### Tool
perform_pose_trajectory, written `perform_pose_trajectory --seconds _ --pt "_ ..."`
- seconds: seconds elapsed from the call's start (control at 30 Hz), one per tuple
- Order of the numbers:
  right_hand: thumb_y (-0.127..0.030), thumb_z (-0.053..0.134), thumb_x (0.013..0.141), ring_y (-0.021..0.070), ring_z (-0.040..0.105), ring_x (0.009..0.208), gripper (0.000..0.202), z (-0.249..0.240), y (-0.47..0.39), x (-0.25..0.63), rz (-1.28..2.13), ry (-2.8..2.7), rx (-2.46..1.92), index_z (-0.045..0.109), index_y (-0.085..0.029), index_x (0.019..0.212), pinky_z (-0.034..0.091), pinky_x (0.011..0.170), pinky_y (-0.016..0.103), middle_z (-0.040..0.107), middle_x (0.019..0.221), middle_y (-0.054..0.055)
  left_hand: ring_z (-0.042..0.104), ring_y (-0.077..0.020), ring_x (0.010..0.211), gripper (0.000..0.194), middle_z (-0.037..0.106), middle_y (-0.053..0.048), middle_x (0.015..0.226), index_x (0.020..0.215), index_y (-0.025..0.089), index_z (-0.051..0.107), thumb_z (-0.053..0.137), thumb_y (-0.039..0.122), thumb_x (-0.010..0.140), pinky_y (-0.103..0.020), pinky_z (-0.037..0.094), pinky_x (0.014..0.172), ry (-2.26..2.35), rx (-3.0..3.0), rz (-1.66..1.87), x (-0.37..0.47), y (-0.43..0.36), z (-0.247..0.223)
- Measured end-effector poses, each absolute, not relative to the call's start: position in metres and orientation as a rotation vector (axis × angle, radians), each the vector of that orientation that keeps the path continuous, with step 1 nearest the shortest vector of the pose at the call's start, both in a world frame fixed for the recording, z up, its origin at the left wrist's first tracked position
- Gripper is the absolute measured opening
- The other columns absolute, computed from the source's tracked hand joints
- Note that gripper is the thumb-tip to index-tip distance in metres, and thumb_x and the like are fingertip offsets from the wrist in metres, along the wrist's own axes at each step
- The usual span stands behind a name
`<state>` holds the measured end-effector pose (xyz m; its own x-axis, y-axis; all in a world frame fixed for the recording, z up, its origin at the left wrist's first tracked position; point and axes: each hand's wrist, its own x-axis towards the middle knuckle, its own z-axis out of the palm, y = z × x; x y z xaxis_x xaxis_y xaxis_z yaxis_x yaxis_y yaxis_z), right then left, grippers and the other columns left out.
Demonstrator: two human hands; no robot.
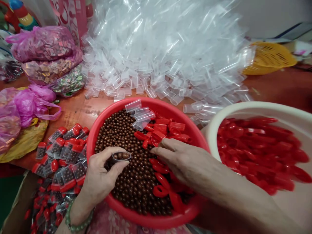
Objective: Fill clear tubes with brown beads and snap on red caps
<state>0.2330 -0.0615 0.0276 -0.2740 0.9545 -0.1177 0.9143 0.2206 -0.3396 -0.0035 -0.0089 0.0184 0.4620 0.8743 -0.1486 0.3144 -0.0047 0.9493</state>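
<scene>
My left hand [99, 177], with a green bead bracelet at the wrist, holds a clear oval tube [122, 156] by its sides, its open end up and brown balls inside. Beneath it, a red basin [156, 222] holds many small brown balls [136, 182]. Red plastic caps [168, 128] lie in the right part of the basin, and several empty clear tubes [142, 117] rest at its back. Over the basin's right half, my right hand [180, 159] has its fingers closed at a red cap [156, 138]; the fingertips are partly hidden.
Filled tubes with red caps [65, 156] pile up at the left. A large heap of clear tubes [158, 48] covers the back. At right stand a white basin [265, 107] of red caps and a yellow basket [270, 58]. Pink bags [46, 48] sit at back left.
</scene>
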Motion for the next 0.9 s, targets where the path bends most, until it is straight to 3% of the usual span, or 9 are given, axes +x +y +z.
perform_pose_trajectory --seconds 0.13,0.23,0.3,0.4,0.53,0.63,0.77,0.83,0.9 --pt "-0.006 0.046 0.087 0.0201 0.053 0.073 0.021 0.025 -0.05 0.229 0.277 -2.411 -1.794 0.062 -0.018 0.084 0.042 0.068 0.033 0.058 0.082 0.006 0.066 -0.0136 0.084 0.012 0.073 -0.001 0.092 0.096 0.019 0.071 0.067 0.018 0.085 -0.022 0.05 0.08 1.073 1.575 0.618 -0.001 -0.01 0.016" --pt "-0.009 0.049 0.088 0.0205 0.05 0.074 0.02 0.019 -0.038 0.225 0.181 -2.512 -1.719 0.065 -0.02 0.089 0.037 0.067 0.032 0.056 0.083 0.006 0.063 -0.0124 0.083 0.011 0.07 0.0 0.092 0.098 0.019 0.067 0.064 0.02 0.087 -0.021 0.048 0.078 1.064 1.514 0.638 0.0 -0.011 0.014" --pt "-0.008 0.051 0.088 0.02 0.051 0.073 0.02 0.012 -0.029 0.223 0.184 -2.581 -1.651 0.066 -0.02 0.081 0.036 0.065 0.031 0.056 0.081 0.006 0.061 -0.0116 0.081 0.01 0.067 0.001 0.09 0.098 0.019 0.065 0.063 0.021 0.088 -0.021 0.047 0.076 1.052 1.464 0.638 0.001 -0.012 0.012" --pt "-0.006 0.048 0.088 0.0196 0.053 0.069 0.026 0.003 -0.022 0.225 0.115 -2.568 -1.516 0.063 -0.019 0.071 0.038 0.063 0.031 0.057 0.077 0.006 0.058 -0.0109 0.076 0.008 0.063 0.002 0.084 0.095 0.019 0.062 0.064 0.023 0.088 -0.021 0.045 0.071 1.037 1.383 0.613 0.001 -0.013 0.011" --pt "-0.011 0.041 0.093 0.0213 0.06 0.073 0.027 0.006 -0.023 0.231 0.002 -2.407 -1.321 0.066 -0.018 0.085 0.048 0.066 0.034 0.068 0.084 0.009 0.061 -0.0146 0.081 0.014 0.066 -0.002 0.088 0.094 0.016 0.062 0.064 0.026 0.086 -0.026 0.046 0.075 0.991 1.238 0.597 0.002 -0.015 0.013" --pt "-0.024 0.058 0.091 0.0189 0.066 0.07 0.008 0.018 -0.031 0.224 0.213 -1.854 -1.507 0.065 -0.02 0.094 0.054 0.063 0.032 0.072 0.082 0.005 0.065 -0.0179 0.091 0.022 0.069 -0.007 0.097 0.103 0.014 0.064 0.065 0.027 0.086 -0.031 0.047 0.085 0.948 1.15 0.609 0.004 -0.017 0.015" --pt "-0.043 0.072 0.082 0.0148 0.065 0.052 0.024 0.029 -0.038 0.195 0.687 -1.063 -1.56 0.065 -0.021 0.088 0.053 0.047 0.025 0.072 0.07 0.001 0.067 -0.0204 0.101 0.03 0.07 -0.01 0.106 0.107 0.014 0.064 0.07 0.033 0.084 -0.035 0.048 0.094 0.842 0.984 0.625 0.008 -0.022 0.016" --pt "-0.042 0.068 0.084 0.014 0.065 0.048 0.022 0.026 -0.039 0.182 0.761 -1.064 -1.512 0.066 -0.021 0.091 0.053 0.044 0.024 0.073 0.068 0.0 0.068 -0.0198 0.096 0.037 0.069 -0.008 0.102 0.103 0.014 0.062 0.076 0.04 0.08 -0.035 0.051 0.092 0.789 0.877 0.618 0.011 -0.023 0.016" --pt "-0.034 0.065 0.089 0.0148 0.069 0.053 0.015 0.02 -0.041 0.175 0.613 -1.212 -1.518 0.066 -0.022 0.096 0.057 0.049 0.024 0.075 0.072 0.001 0.069 -0.0166 0.086 0.045 0.067 -0.004 0.093 0.098 0.014 0.06 0.081 0.046 0.073 -0.034 0.054 0.086 0.764 0.77 0.613 0.013 -0.024 0.016"
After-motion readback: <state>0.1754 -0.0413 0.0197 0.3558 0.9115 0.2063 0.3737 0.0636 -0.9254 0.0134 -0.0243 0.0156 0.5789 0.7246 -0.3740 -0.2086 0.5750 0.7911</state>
